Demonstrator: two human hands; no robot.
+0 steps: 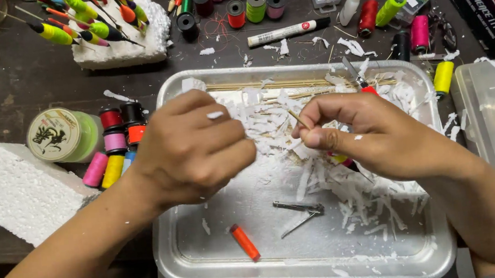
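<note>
Over tray (pixel 199 264), right hand (pixel 374 136) pinches thin stick (pixel 299 119) at fingertips, long axis diagonal, free end pointing up-left toward curled left hand (pixel 191 147), whose grip cannot be told; white shavings (pixel 356 198), orange piece (pixel 245 242), metal clippers (pixel 298 211) below.

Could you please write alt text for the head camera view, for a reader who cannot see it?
Two bare hands work over a metal tray strewn with white foam shavings; the right hand pinches a thin wooden stick, the left hand curled beside it. Thread spools lie around.
</note>
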